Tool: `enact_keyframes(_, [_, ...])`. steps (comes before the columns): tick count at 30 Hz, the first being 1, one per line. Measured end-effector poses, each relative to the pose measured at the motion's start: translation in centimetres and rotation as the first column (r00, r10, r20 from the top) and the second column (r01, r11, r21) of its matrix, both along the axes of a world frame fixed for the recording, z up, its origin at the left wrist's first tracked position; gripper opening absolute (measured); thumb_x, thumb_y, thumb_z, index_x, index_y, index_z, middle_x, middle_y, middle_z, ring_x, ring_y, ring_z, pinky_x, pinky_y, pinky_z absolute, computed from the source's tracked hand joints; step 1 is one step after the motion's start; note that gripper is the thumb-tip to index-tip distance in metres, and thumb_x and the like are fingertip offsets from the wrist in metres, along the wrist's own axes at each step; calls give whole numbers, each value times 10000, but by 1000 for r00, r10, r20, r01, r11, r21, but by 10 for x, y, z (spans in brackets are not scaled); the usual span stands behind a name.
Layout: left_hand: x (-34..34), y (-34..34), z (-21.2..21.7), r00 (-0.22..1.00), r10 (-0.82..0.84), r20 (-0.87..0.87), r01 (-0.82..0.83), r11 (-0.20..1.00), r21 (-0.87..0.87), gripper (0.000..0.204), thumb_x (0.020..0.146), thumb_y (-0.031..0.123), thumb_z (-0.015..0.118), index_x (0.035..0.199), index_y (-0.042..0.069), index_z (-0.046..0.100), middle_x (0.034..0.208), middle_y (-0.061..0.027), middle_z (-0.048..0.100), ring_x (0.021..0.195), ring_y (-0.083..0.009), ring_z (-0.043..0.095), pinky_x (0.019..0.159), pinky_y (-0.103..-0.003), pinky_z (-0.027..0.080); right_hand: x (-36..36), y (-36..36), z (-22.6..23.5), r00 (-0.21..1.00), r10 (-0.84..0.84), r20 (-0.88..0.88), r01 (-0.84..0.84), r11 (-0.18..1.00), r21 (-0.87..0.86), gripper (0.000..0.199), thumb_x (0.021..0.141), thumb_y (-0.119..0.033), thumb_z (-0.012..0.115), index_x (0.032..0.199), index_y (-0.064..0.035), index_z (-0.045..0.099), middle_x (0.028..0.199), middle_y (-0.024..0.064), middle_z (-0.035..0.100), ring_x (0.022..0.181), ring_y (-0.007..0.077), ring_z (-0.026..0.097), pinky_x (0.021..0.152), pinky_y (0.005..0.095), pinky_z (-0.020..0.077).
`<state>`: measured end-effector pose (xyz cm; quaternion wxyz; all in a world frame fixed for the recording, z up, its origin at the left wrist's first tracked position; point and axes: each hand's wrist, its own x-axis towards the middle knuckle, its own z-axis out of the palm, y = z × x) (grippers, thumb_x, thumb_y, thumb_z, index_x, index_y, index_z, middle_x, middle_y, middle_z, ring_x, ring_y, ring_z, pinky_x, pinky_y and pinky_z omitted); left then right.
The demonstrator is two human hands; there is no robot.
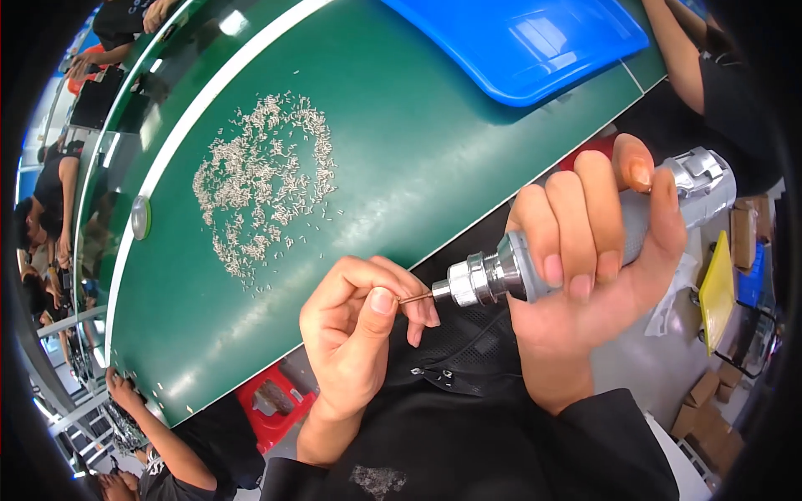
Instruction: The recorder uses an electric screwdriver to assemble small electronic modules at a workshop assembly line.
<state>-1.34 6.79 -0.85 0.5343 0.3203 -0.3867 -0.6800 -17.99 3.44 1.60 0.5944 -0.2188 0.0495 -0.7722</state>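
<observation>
Power tool [518, 267], grey with a silvery nose, is held at 3 o'clock from the middle of the view, its body wrapped by the curled fingers of the right hand [585, 250]. From its nose a thin copper-coloured rod [417, 297] points toward 8 o'clock, and its tip is pinched between thumb and forefinger of the left hand [355, 334]. Whether a smaller piece is also held in that pinch cannot be told.

The green table [384, 184] is overhung at its near edge by both hands. At 10 o'clock it is strewn with small silvery pins [251, 184], well apart from the hands. A blue tray [468, 42] is set at 1 o'clock, cut off by the top of the view. At 9 o'clock a round green-rimmed disc [141, 217] is seen by the white border.

At 7 o'clock a red bin [271, 407] is partly hidden by the left forearm. Co-workers' arms are seen at 2 o'clock [675, 54] and 8 o'clock [171, 442]. A yellow panel [717, 288] is stood at 3 o'clock, with cardboard boxes [710, 417] stacked at 4.
</observation>
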Motion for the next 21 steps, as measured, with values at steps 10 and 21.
enact_keyframes(10, [-2,3,-2,999,-29,18,30,1000,-10,170,946,91,507,881,-64,528,767,-172,591,644,-180,579,534,-253,453,-5,6,1,998,-35,-54,34,999,-17,230,978,-247,399,906,-54,499,506,-4,394,407,104,385,464,265,367])
enact_keyframes(21, [0,3,1,995,-13,95,17,999,-50,161,931,91,543,892,-65,556,780,-165,604,675,-186,609,538,-240,451,-7,3,1,998,-8,-55,4,997,-83,244,986,-252,378,926,-42,485,517,1,392,406,110,381,463,267,377])
